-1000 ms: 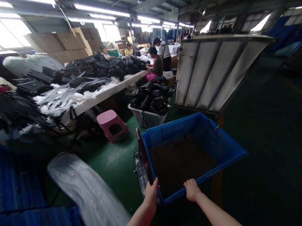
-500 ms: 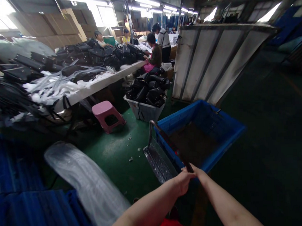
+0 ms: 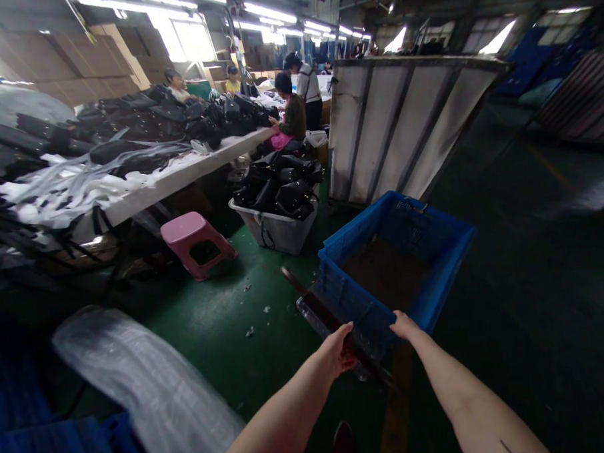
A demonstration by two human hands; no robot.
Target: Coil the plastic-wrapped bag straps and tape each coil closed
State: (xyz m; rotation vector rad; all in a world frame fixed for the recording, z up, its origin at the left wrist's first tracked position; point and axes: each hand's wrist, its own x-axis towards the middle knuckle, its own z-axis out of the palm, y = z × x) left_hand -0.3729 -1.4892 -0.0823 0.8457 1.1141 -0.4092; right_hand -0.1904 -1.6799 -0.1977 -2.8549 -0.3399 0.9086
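Note:
A blue plastic crate [image 3: 368, 309] with a brown bottom rests on a metal hand cart [image 3: 310, 311] at the centre right. My left hand [image 3: 341, 350] is at the cart's dark handle [image 3: 373, 370], its thumb on top and its fingers curled round the bar. To the right, my right hand [image 3: 404, 325] grips the near rim of the crate, with its fingertips over the edge. The cart handle now lies low between me and the crate.
A grey tub [image 3: 282, 233] of black bags and a pink stool [image 3: 186, 228] stand ahead. Left is a long table [image 3: 179, 172] heaped with bags. People sit and stand beyond. A tall white-sided bin [image 3: 402, 115] is behind the crate; a plastic-wrapped roll [image 3: 138, 367] lies front left.
My right hand has left the cart handle and taken hold of the crate's rim. The handle has tipped lower towards me, with my left hand on it. The view has shifted slightly right.

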